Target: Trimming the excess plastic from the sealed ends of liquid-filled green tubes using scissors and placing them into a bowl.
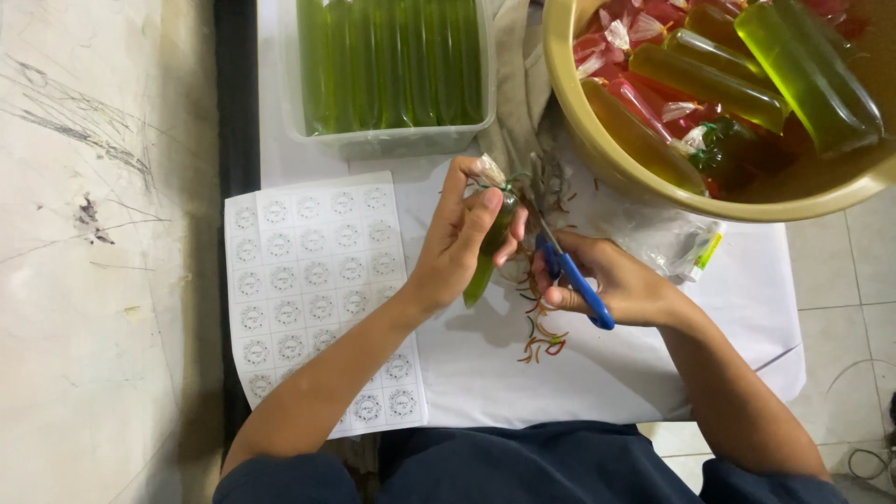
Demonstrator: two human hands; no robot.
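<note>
Right hand [611, 285] grips blue scissors [574, 280] beside the green ice pop [490, 250] pinched in left hand [457, 247].

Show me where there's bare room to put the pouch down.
Free: white sheet below the scissors, right of the sticker sheet. Crowded: around both hands, where rubber bands litter the sheet, and up by the clear tub and yellow basin.

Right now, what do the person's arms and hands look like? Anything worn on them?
Both hands, left and right, are bare: no gloves, and no rings, watch or bracelets show. The forearms are uncovered too. Dark navy short sleeves begin near the elbows at the bottom edge of the view, matching the dark navy garment across the lap.
</note>
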